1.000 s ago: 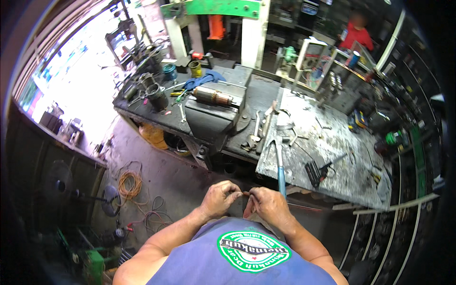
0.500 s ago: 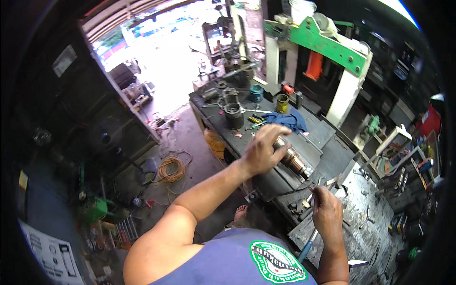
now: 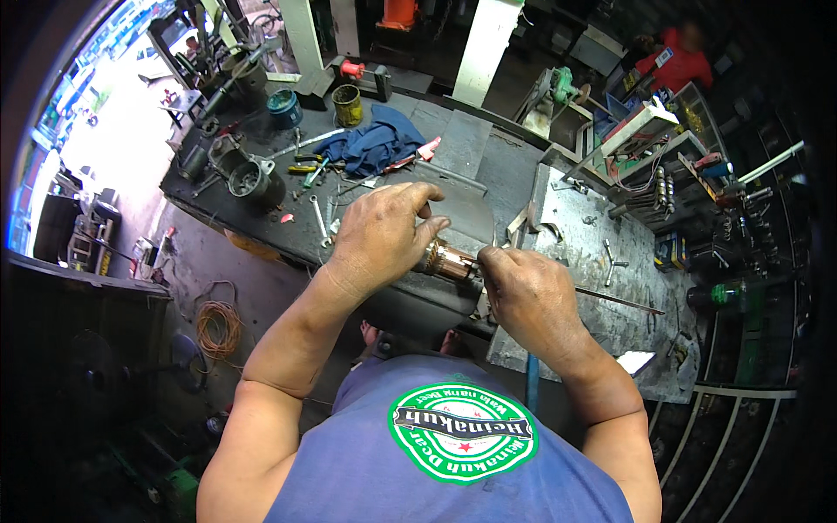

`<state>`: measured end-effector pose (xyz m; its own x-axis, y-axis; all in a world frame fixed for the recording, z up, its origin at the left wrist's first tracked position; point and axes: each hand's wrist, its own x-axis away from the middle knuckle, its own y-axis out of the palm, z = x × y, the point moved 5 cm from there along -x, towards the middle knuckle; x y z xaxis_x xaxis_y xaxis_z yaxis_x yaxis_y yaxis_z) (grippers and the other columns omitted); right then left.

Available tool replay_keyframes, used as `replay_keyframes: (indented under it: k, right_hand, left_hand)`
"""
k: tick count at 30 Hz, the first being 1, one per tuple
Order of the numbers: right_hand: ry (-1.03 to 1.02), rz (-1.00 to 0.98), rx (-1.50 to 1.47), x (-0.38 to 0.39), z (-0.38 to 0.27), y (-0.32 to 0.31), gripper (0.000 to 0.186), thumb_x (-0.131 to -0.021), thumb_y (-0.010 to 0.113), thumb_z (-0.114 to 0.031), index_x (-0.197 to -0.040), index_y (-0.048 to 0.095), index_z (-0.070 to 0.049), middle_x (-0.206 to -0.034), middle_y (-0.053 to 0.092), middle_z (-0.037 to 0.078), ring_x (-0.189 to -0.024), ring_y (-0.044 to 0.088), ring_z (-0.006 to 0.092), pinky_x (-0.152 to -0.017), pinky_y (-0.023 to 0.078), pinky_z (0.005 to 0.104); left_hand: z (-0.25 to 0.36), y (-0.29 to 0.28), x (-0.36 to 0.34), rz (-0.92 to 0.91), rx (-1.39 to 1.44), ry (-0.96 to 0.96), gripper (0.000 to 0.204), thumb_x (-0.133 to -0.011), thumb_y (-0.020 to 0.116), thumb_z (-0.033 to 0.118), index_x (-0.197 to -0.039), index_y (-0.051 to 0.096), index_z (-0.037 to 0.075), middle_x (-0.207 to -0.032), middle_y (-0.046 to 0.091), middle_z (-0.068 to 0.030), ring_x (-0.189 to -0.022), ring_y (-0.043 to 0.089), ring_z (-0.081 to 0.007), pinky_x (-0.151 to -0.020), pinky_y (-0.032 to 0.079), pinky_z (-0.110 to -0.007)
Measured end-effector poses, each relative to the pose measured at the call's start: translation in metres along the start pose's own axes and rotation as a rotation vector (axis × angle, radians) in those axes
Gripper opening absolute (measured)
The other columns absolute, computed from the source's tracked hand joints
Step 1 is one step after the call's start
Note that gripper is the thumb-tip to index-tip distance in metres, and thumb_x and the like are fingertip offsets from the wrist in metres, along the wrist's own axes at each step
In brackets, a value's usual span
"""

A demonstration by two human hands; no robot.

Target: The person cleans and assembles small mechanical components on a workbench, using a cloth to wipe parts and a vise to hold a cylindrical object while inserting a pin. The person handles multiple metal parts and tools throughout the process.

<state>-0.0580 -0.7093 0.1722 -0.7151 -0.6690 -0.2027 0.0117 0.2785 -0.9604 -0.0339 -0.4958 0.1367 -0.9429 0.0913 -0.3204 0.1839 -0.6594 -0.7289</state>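
Observation:
A motor armature [image 3: 452, 261] with a ribbed copper commutator lies crosswise in front of me at the bench's near edge. My left hand [image 3: 384, 228] curls over its left end, thumb and forefinger apart above it; the part under the palm is hidden. Against the shaft end on the right, my right hand [image 3: 532, 292] is closed in a pinch. A thin dark strip [image 3: 619, 301] sticks out rightward from behind that hand, and its inner end is hidden by the fingers.
Beyond my left hand are a combination wrench [image 3: 319, 220], a blue cloth [image 3: 381, 142], a yellow can [image 3: 347, 106], a blue-green can [image 3: 284, 108] and a metal housing [image 3: 255, 181]. On the right, a metal-topped table [image 3: 602, 253] holds a cross-shaped tool [image 3: 609, 261]. A person in red [image 3: 683, 65] is at the back right.
The view has swung rightward. My right hand has come up from below the armature to its shaft end, and the armature now lies closer to level across the view. My left hand stays over it.

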Motion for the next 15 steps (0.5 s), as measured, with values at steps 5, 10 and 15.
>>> replay_keyframes:
  k: [5, 10, 15]
  right_hand:
    - [-0.009, -0.066, -0.013, -0.001, 0.005, -0.002, 0.016, -0.095, 0.075, -0.008, -0.111, 0.071, -0.007, -0.083, 0.072, 0.014, -0.078, 0.075, 0.0369, -0.068, 0.059, 0.0516]
    - [-0.112, 0.0, -0.081, -0.008, -0.002, -0.003, 0.02, -0.089, 0.074, -0.006, -0.108, 0.069, -0.005, -0.087, 0.073, 0.014, -0.079, 0.075, 0.0361, -0.067, 0.06, 0.0503]
    - [-0.119, -0.12, -0.029, -0.009, -0.002, -0.002, 0.012, -0.094, 0.069, -0.01, -0.104, 0.067, -0.005, -0.091, 0.076, 0.014, -0.081, 0.078, 0.0342, -0.07, 0.063, 0.0477]
  left_hand:
    - [0.007, 0.013, -0.003, -0.019, -0.031, -0.083, 0.026, -0.101, 0.082, 0.027, -0.121, 0.08, 0.009, -0.099, 0.081, -0.0138, -0.096, 0.079, -0.036, -0.086, 0.061, -0.048]
    - [0.008, 0.014, -0.001, 0.014, -0.028, -0.031, 0.022, -0.102, 0.081, 0.027, -0.117, 0.081, 0.011, -0.098, 0.081, -0.0125, -0.096, 0.079, -0.0347, -0.084, 0.061, -0.047]
    - [0.008, 0.013, -0.001, 0.009, -0.032, -0.042, 0.021, -0.102, 0.08, 0.03, -0.115, 0.082, 0.013, -0.098, 0.082, -0.0101, -0.096, 0.08, -0.0341, -0.085, 0.063, -0.048]
